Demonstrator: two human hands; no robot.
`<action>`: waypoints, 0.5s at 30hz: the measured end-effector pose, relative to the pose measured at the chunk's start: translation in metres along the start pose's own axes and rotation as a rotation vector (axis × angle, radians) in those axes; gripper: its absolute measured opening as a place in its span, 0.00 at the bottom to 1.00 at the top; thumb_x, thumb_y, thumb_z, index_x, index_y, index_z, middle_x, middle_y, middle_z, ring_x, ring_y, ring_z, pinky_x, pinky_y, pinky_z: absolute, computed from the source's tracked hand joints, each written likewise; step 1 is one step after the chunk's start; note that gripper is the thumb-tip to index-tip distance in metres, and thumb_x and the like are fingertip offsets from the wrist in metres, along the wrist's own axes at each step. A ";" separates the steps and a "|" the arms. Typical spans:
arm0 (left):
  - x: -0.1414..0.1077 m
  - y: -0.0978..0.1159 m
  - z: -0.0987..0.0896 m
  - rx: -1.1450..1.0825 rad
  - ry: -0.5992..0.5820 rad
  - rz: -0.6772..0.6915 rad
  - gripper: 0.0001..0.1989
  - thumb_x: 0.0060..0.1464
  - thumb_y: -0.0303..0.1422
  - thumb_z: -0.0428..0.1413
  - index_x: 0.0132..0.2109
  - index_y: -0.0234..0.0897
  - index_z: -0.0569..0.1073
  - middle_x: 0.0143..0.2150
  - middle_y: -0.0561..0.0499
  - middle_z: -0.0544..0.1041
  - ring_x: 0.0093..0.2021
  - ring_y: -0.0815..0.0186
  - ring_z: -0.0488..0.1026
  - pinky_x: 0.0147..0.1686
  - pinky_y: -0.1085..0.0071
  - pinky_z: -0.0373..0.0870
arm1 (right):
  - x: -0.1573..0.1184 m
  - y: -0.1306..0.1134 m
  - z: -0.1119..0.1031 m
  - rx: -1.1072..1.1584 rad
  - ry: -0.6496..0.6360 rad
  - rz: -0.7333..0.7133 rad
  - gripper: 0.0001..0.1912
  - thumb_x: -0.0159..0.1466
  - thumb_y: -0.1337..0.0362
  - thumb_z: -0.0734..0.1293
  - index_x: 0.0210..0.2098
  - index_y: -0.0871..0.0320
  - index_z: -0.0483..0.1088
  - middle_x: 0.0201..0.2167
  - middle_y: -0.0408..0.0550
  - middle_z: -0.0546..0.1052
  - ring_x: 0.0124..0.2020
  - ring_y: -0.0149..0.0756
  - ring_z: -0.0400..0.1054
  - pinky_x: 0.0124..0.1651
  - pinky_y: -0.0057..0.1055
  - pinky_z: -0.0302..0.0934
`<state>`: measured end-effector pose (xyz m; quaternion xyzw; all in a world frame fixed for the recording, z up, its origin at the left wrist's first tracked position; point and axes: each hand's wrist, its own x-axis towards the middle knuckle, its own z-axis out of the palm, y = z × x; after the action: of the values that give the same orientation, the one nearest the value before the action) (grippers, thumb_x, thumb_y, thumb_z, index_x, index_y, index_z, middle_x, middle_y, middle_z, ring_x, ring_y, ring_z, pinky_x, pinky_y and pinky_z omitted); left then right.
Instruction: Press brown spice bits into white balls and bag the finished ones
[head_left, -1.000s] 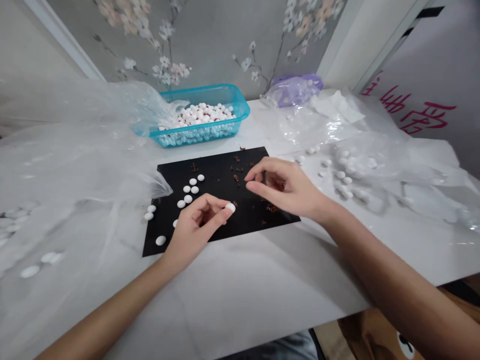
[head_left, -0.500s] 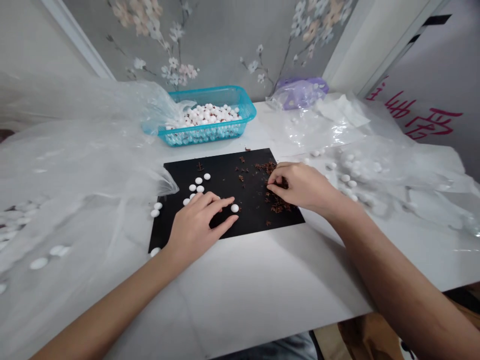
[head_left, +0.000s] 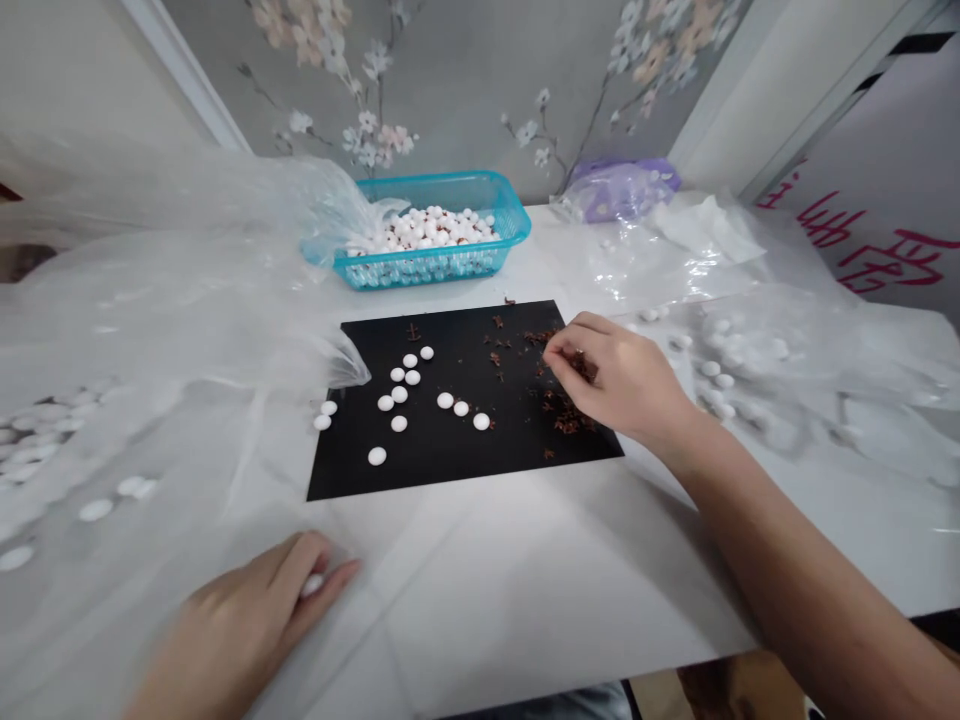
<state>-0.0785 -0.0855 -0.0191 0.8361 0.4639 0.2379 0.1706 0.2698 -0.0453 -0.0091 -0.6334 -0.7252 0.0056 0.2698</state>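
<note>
My left hand (head_left: 251, 610) is closed over the white table in front of the black mat's near left corner. Between its thumb and fingers shows a round white bead (head_left: 312, 585). My right hand (head_left: 622, 375) is over the right side of the black mat (head_left: 420, 470), its thumb and forefinger pinched together at a pile of small reddish-brown pieces (head_left: 574, 415). Whatever is in that pinch is too small or hidden to make out. Several white beads (head_left: 399, 424) lie scattered on the mat's left half and middle, and an anchor-shaped brown piece (head_left: 413, 333) lies near the far left edge.
A blue plastic basket (head_left: 517, 225) with many white and brown pieces stands behind the mat. Clear plastic bags with white beads (head_left: 52, 435) spread on the left. More clear plastic (head_left: 810, 340) covers beads on the right. A purple bag (head_left: 630, 190) lies by the wall.
My left hand has left the mat, moved down and left, and closed on a white bead. The bead near the mat's near left corner is gone from there. My right hand keeps to the brown pile.
</note>
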 end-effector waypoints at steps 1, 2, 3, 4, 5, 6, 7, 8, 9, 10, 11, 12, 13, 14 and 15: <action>-0.001 0.000 0.003 -0.010 -0.024 0.003 0.11 0.39 0.39 0.63 0.21 0.46 0.68 0.13 0.58 0.65 0.10 0.68 0.57 0.13 0.67 0.43 | -0.001 -0.001 0.001 0.005 0.029 -0.004 0.06 0.60 0.68 0.61 0.29 0.58 0.69 0.32 0.45 0.73 0.22 0.27 0.62 0.25 0.28 0.52; 0.000 0.002 0.004 -0.027 -0.054 -0.010 0.11 0.40 0.38 0.63 0.21 0.46 0.68 0.13 0.59 0.65 0.11 0.69 0.57 0.13 0.68 0.44 | -0.001 -0.003 0.001 0.009 0.058 -0.010 0.06 0.60 0.68 0.61 0.30 0.57 0.69 0.32 0.45 0.72 0.21 0.26 0.62 0.25 0.28 0.52; 0.004 0.005 0.006 -0.057 -0.086 -0.034 0.11 0.41 0.38 0.62 0.21 0.46 0.68 0.13 0.59 0.65 0.11 0.70 0.58 0.13 0.69 0.46 | -0.002 -0.004 0.002 0.014 0.084 -0.015 0.06 0.60 0.68 0.61 0.30 0.57 0.69 0.32 0.45 0.72 0.20 0.26 0.61 0.25 0.28 0.53; 0.009 0.010 0.008 -0.097 -0.112 -0.068 0.10 0.42 0.38 0.62 0.22 0.45 0.69 0.13 0.59 0.65 0.12 0.71 0.58 0.13 0.71 0.48 | -0.003 -0.006 0.004 0.025 0.107 -0.027 0.05 0.60 0.68 0.61 0.30 0.57 0.69 0.31 0.45 0.72 0.20 0.26 0.60 0.24 0.27 0.53; 0.015 0.017 0.010 -0.147 -0.131 -0.118 0.09 0.43 0.38 0.62 0.23 0.45 0.69 0.14 0.60 0.65 0.13 0.72 0.59 0.14 0.73 0.51 | -0.003 -0.009 0.005 0.040 0.127 -0.041 0.05 0.60 0.68 0.61 0.30 0.57 0.69 0.31 0.45 0.72 0.19 0.25 0.60 0.24 0.27 0.53; 0.022 0.024 0.014 -0.219 -0.154 -0.163 0.09 0.44 0.38 0.62 0.24 0.44 0.70 0.15 0.60 0.65 0.14 0.73 0.60 0.15 0.75 0.54 | -0.004 -0.011 0.007 0.056 0.147 -0.058 0.05 0.60 0.68 0.61 0.30 0.57 0.69 0.31 0.45 0.72 0.19 0.25 0.60 0.24 0.27 0.54; 0.030 0.032 0.018 -0.294 -0.143 -0.222 0.08 0.44 0.38 0.62 0.26 0.43 0.70 0.17 0.60 0.66 0.16 0.73 0.61 0.17 0.77 0.56 | -0.005 -0.014 0.009 0.073 0.167 -0.075 0.05 0.60 0.68 0.61 0.30 0.57 0.69 0.31 0.45 0.72 0.19 0.25 0.59 0.23 0.27 0.54; 0.039 0.041 0.024 -0.406 -0.157 -0.285 0.08 0.43 0.36 0.63 0.28 0.43 0.70 0.22 0.59 0.69 0.20 0.73 0.64 0.20 0.78 0.61 | -0.006 -0.017 0.010 0.092 0.191 -0.093 0.05 0.61 0.68 0.61 0.30 0.57 0.68 0.31 0.45 0.73 0.19 0.25 0.59 0.23 0.26 0.54; 0.048 0.048 0.030 -0.543 -0.183 -0.317 0.09 0.43 0.35 0.63 0.29 0.42 0.70 0.26 0.57 0.72 0.24 0.72 0.68 0.24 0.79 0.64 | -0.007 -0.019 0.012 0.112 0.215 -0.111 0.05 0.61 0.68 0.61 0.30 0.57 0.68 0.31 0.45 0.73 0.19 0.25 0.59 0.23 0.26 0.54; 0.056 0.054 0.037 -0.677 -0.221 -0.339 0.09 0.43 0.34 0.64 0.29 0.41 0.70 0.29 0.56 0.73 0.29 0.71 0.70 0.28 0.78 0.67 | -0.009 -0.023 0.013 0.137 0.238 -0.130 0.05 0.61 0.68 0.61 0.31 0.57 0.68 0.31 0.46 0.73 0.19 0.25 0.59 0.22 0.26 0.55; 0.064 0.059 0.043 -0.793 -0.270 -0.350 0.09 0.42 0.33 0.64 0.30 0.40 0.71 0.32 0.54 0.73 0.32 0.69 0.71 0.32 0.78 0.68 | -0.010 -0.026 0.014 0.164 0.254 -0.151 0.05 0.62 0.68 0.61 0.31 0.57 0.68 0.31 0.46 0.73 0.20 0.25 0.60 0.22 0.25 0.55; 0.071 0.062 0.049 -0.886 -0.299 -0.361 0.09 0.42 0.33 0.65 0.31 0.39 0.73 0.34 0.53 0.74 0.35 0.69 0.71 0.34 0.77 0.69 | -0.012 -0.029 0.015 0.193 0.267 -0.177 0.05 0.62 0.68 0.61 0.32 0.57 0.68 0.31 0.46 0.73 0.20 0.25 0.61 0.22 0.25 0.55; 0.076 0.064 0.053 -0.951 -0.315 -0.373 0.09 0.41 0.32 0.65 0.31 0.39 0.74 0.35 0.52 0.74 0.36 0.69 0.71 0.35 0.77 0.69 | -0.013 -0.032 0.016 0.220 0.273 -0.206 0.05 0.63 0.68 0.61 0.33 0.57 0.68 0.31 0.46 0.73 0.21 0.25 0.62 0.22 0.25 0.56; 0.080 0.064 0.056 -0.996 -0.313 -0.387 0.08 0.42 0.32 0.65 0.32 0.39 0.75 0.35 0.52 0.75 0.36 0.69 0.71 0.36 0.77 0.69 | -0.015 -0.035 0.016 0.242 0.277 -0.234 0.05 0.63 0.68 0.61 0.33 0.57 0.68 0.31 0.46 0.72 0.22 0.25 0.63 0.22 0.24 0.56; 0.083 0.063 0.058 -1.028 -0.294 -0.401 0.07 0.43 0.32 0.65 0.32 0.39 0.76 0.34 0.52 0.75 0.35 0.70 0.71 0.36 0.77 0.69 | -0.017 -0.037 0.017 0.259 0.281 -0.263 0.05 0.63 0.68 0.60 0.34 0.57 0.68 0.31 0.46 0.72 0.23 0.25 0.64 0.22 0.24 0.57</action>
<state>0.0359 -0.0505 -0.0154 0.5655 0.4096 0.2770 0.6601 0.2299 -0.0623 -0.0169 -0.4883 -0.7499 -0.0250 0.4456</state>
